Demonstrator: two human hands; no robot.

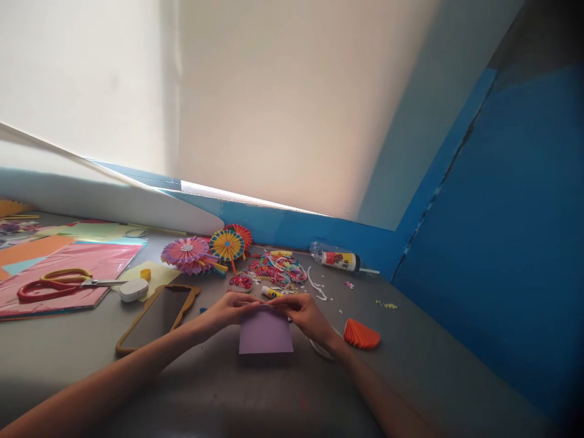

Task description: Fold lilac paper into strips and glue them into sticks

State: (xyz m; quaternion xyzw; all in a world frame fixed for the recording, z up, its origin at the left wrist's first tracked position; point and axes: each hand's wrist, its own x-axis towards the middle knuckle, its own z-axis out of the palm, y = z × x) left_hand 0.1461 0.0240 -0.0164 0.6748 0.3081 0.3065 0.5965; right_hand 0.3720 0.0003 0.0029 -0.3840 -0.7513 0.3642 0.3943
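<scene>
At the grey bench point(424, 359) — left hand point(230, 309) and right hand point(303, 316) meet, fingertips pinching the top edge of a purple paper square point(265, 333), steadying it flat; red-handled steel scissors point(68, 285) lie aside, out of the way.

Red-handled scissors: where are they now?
In the head view, the red-handled scissors lie at left on a pink paper sheet, beside a small white case.
</scene>
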